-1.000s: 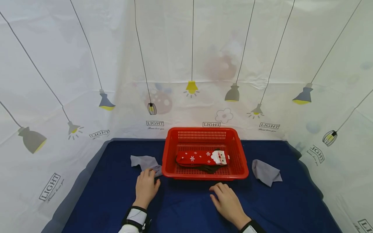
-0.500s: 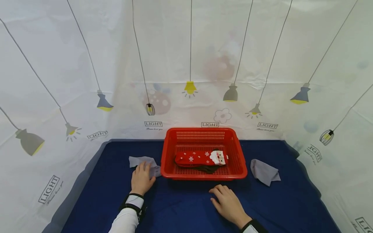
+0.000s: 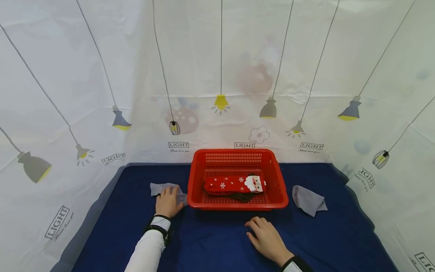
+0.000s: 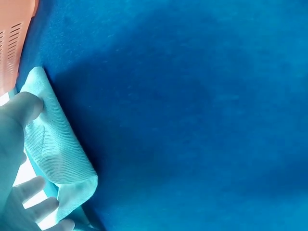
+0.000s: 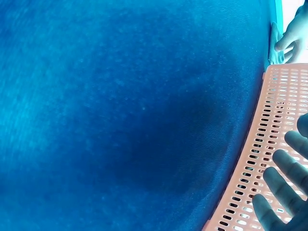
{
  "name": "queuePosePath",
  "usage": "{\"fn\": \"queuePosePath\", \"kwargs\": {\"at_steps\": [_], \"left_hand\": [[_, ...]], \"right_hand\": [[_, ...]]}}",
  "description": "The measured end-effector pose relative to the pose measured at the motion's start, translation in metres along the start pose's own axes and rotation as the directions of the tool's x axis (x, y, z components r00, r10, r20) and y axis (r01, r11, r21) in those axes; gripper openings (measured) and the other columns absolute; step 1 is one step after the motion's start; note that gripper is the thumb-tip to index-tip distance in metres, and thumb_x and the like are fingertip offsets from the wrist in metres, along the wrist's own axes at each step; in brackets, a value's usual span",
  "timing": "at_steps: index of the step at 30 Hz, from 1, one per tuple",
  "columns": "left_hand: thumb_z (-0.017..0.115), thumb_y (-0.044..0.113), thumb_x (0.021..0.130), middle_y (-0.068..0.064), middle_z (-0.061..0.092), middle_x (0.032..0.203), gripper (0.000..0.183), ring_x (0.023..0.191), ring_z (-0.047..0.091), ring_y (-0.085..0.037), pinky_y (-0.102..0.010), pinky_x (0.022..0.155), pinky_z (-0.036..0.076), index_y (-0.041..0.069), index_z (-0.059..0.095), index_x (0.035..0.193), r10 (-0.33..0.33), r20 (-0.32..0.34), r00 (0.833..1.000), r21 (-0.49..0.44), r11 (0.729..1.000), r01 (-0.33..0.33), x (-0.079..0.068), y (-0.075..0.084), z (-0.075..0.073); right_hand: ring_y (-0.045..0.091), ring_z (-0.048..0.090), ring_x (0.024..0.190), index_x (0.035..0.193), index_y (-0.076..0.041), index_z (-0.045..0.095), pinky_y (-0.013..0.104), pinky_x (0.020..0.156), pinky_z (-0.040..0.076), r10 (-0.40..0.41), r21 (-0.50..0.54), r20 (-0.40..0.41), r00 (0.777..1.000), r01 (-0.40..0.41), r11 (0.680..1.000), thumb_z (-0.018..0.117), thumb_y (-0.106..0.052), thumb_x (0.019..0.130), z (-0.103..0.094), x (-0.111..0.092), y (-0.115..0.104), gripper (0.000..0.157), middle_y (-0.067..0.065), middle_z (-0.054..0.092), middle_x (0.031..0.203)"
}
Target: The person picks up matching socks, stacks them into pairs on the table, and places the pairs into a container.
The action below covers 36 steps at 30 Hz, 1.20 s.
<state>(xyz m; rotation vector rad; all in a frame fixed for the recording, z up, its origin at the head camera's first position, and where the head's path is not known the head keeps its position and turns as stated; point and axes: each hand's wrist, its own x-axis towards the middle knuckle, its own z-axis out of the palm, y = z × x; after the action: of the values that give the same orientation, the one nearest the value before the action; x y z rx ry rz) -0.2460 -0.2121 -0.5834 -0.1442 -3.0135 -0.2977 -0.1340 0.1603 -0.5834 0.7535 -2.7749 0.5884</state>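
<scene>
My left hand [image 3: 166, 204] lies over a crumpled grey piece of cloth [image 3: 157, 188], left of the red basket. In the left wrist view the cloth [image 4: 60, 144] looks finely ribbed, with the thumb at its upper end and the fingers spread at the lower end. My right hand [image 3: 266, 240] hovers in front of the basket with relaxed fingers and holds nothing. Inside the red plastic basket [image 3: 238, 206] a red sock [image 3: 234, 185] with snowflakes and a Santa face lies on a dark piece of fabric [image 3: 242, 197].
Another grey cloth [image 3: 309, 201] lies to the right of the basket. Dark blue fabric [image 3: 210, 241] covers the table. A white sheet printed with lamps [image 3: 204, 75] hangs behind and at both sides.
My left hand has moved slightly forward over the left grey cloth, and more of the sleeve shows. The right hand and the basket's contents stay as they were.
</scene>
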Motion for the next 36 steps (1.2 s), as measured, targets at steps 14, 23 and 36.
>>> {"fn": "queuePosePath", "kwargs": {"at_steps": [14,23,36], "left_hand": [[0.081,0.03,0.08,-0.028,0.058,0.126,0.06,0.114,0.056,-0.049,-0.063,0.088,0.048,0.007,0.066,0.133,0.003,0.052,0.999,-0.02,1.0,-0.002,0.01,-0.002,0.017],[0.084,0.023,0.075,-0.025,0.059,0.103,0.041,0.096,0.06,-0.047,-0.059,0.079,0.051,0.004,0.072,0.11,0.02,-0.051,0.999,-0.017,1.0,-0.021,0.011,0.001,0.018],[0.079,0.007,0.078,-0.02,0.064,0.087,0.02,0.078,0.065,-0.043,-0.056,0.067,0.055,0.003,0.067,0.094,0.026,-0.092,0.995,-0.061,0.998,-0.031,0.014,0.001,0.02]], "right_hand": [[0.016,0.059,0.09,0.107,-0.016,0.071,0.039,0.075,0.052,0.007,0.017,-0.004,1.0,-0.007,1.0,0.08,-0.017,0.088,0.005,-0.001,0.001,0.021,-0.005,0.06,0.101],[0.015,0.058,0.09,0.107,-0.016,0.071,0.038,0.075,0.051,0.005,0.026,0.001,1.0,-0.005,1.0,0.079,-0.016,0.089,0.002,0.0,-0.001,0.019,-0.005,0.06,0.101],[0.016,0.059,0.091,0.107,-0.016,0.07,0.039,0.076,0.051,0.042,0.033,0.031,0.999,-0.043,0.999,0.077,-0.015,0.091,0.0,0.001,-0.001,0.017,-0.005,0.06,0.101]]}}
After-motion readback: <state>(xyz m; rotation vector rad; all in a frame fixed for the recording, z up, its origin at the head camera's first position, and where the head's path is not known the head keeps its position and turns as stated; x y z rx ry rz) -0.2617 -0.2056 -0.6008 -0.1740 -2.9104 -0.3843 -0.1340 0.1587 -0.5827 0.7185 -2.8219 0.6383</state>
